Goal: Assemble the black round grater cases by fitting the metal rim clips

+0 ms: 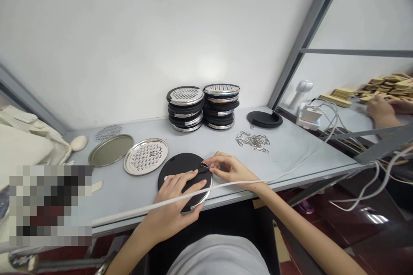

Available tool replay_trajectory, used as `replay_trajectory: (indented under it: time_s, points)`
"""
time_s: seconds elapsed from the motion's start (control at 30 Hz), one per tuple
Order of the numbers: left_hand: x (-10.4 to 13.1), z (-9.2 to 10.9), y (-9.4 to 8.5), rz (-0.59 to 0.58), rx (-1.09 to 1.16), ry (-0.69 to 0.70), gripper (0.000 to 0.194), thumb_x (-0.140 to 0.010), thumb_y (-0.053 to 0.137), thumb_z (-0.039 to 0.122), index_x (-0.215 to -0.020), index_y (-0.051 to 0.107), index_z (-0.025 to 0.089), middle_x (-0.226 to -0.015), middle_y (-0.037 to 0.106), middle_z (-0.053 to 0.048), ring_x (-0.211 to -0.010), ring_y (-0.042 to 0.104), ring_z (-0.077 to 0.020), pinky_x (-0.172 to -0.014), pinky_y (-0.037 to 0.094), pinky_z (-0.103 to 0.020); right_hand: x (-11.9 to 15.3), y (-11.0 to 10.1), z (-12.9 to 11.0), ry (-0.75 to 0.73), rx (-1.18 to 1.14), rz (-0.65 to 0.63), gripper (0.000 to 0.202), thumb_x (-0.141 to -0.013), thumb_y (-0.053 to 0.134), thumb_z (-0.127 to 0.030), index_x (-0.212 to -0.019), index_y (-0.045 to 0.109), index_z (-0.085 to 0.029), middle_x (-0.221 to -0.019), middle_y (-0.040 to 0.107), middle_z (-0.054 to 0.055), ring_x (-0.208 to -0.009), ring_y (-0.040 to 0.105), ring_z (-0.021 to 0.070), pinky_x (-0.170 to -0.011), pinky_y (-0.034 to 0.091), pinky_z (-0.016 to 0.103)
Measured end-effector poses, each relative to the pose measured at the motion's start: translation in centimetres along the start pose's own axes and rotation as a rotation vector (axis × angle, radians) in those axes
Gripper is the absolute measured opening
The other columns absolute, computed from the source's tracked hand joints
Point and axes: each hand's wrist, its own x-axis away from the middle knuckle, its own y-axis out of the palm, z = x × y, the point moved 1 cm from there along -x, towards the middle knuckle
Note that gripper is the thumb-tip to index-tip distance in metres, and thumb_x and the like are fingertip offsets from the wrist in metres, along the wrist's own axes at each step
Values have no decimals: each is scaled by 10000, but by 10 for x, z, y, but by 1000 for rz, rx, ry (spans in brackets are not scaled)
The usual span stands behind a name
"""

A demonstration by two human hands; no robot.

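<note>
A round black disc (pixel 176 164) with a shiny metal rim lies near the table's front edge. My left hand (pixel 176 195) rests on it, fingers spread over its top and the thumb along the near rim. At the disc's right edge my right hand (pixel 227 167) pinches a small metal wire clip (pixel 205 164), which touches the disc. Just left of the disc is a silver grater plate (pixel 146 157) with raised holes. A pile of similar metal clips (pixel 256 140) lies to the right, behind my right hand.
Two stacks of black-rimmed grater discs (pixel 185 109) stand by the wall. An olive plate (pixel 111 150) is at left, a black ring-edged disc (pixel 264 119) at right. A white cable (pixel 238 182) crosses above my hands. Another person's hands (pixel 383 109) are far right.
</note>
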Motion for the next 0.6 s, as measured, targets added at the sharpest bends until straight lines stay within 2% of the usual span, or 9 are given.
replay_trajectory:
  time_s: [0.17,0.33,0.6]
  points:
    - [-1,0,0,17,-16,3,474,-863,560,269,-1332,498,295,-1379,478,-65,-1229,463,-275,-977,394,-448,-1,0,1,3,34,12,239,-876,600,-287,-1087,686,-215,-942,623,45,-853,594,153,-816,471,296]
    - [0,0,1,21,-17,8,476,-862,560,271,-1334,498,296,-1376,482,-67,-1226,466,-277,-975,394,-454,-1,1,3,18,-26,6,351,-881,598,-321,-1217,600,-220,-828,613,15,-801,575,148,-790,468,295]
    - [0,1,0,13,10,-3,447,-882,535,276,-1328,499,296,-1380,477,-65,-1244,444,-264,-983,369,-441,-2,2,2,63,-63,-9,297,-889,580,-365,-1131,635,-203,-829,613,21,-779,554,145,-739,444,278]
